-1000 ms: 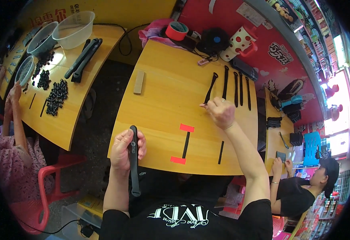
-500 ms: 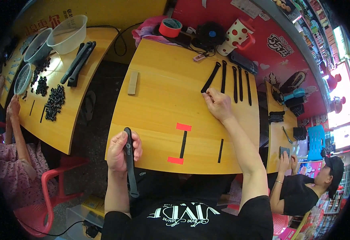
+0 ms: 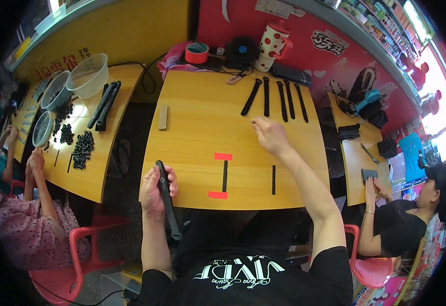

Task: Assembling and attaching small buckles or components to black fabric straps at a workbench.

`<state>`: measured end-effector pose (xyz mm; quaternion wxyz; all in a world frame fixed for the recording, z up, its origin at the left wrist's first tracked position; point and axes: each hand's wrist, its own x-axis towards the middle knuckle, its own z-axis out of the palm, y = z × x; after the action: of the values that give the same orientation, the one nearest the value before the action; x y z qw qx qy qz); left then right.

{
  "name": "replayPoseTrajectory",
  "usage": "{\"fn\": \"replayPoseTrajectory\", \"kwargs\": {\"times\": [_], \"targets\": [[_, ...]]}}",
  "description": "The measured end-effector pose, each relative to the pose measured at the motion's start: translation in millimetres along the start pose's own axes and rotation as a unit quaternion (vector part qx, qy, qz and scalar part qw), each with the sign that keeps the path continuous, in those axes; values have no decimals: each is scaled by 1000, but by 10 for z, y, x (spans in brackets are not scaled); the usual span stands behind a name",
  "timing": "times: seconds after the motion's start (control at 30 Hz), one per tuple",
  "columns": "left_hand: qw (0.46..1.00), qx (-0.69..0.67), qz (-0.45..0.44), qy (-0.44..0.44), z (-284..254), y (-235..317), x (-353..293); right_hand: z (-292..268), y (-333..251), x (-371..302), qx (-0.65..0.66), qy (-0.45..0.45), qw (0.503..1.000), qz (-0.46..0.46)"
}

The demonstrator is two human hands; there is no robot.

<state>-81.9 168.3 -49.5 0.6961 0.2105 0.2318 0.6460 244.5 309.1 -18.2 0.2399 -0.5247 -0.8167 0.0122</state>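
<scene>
My left hand (image 3: 155, 187) is closed around a bundle of black straps (image 3: 167, 201) with rounded ends, over the table's front edge. The bundle tilts, its lower end hanging off the edge. My right hand (image 3: 272, 136) is over the far middle of the table, fingers curled in with nothing visible in them. Just beyond its fingertips lies the near end of a black strap (image 3: 251, 97), apart from the hand. Several similar straps (image 3: 282, 101) lie in a row to its right, each with a loop at the far end.
Two red tape pieces (image 3: 223, 156) flank a thin black strip (image 3: 225, 176); another strip (image 3: 273, 179) lies right of it. A wooden block (image 3: 163, 118), red tape roll (image 3: 196, 53), fan (image 3: 242, 50) and dotted tumbler (image 3: 271, 47) stand farther off. Co-workers sit at tables left and right.
My right hand has drawn back from the near end of the leftmost strap, which now lies free on the table. My left hand still holds the bundle. The whole view has shifted.
</scene>
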Motion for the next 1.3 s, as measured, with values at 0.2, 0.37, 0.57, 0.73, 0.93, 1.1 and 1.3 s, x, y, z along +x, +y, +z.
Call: {"fn": "replayPoseTrajectory", "kwargs": {"times": [0.2,0.37,0.57,0.73,0.93,1.1,1.3], "targets": [[980,115,-81,-138,833,-223,-418,-841,-743,-883,411,-81,888,190],[968,86,-221,-84,1108,-838,-311,-737,-1043,-1656,442,6,883,157],[951,98,-276,-103,1201,-1165,-327,-614,-1030,-1913,365,113,906,180],[945,127,-284,-104,1242,-1301,-360,-645,-930,-1906,266,142,943,139],[945,130,-288,-92,1253,-1333,-349,-649,-939,-1928,224,137,955,139],[946,128,-281,-99,1217,-1332,-326,-632,-941,-1907,204,131,961,136],[947,123,-280,-99,1197,-1326,-319,-619,-949,-1899,156,108,974,124]]}}
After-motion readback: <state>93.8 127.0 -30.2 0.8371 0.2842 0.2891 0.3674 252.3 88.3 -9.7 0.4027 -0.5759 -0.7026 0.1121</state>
